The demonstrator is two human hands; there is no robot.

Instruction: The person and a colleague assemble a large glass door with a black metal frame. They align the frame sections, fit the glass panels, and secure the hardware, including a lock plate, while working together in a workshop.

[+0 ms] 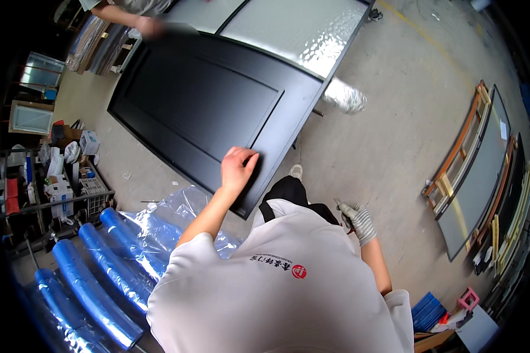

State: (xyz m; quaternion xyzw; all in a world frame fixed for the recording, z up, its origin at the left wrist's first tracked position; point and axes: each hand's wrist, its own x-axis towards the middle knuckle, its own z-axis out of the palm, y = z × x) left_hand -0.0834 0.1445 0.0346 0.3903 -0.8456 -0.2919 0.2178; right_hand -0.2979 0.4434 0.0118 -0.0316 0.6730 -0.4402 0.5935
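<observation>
A black door [200,100] with a recessed panel and textured glass panes [294,29] lies raised off the floor in front of me. My bare left hand [238,167] is at the door's near end, its fingers curled together against the black frame. Anything pinched in them is too small to make out. My right hand [362,222], in a striped glove, hangs low by my right side, apart from the door. Its fingers are closed around a small dark hand tool [346,219], mostly hidden by the glove.
Across the door, a co-worker's hand [150,26] is at its far left edge. Blue film-wrapped rolls [94,294] and clear plastic sheeting [182,206] lie at lower left. A cluttered rack [59,200] stands left. Frames and panels [477,176] stand at right. A silvery wrapped bundle [344,96] sits beside the door.
</observation>
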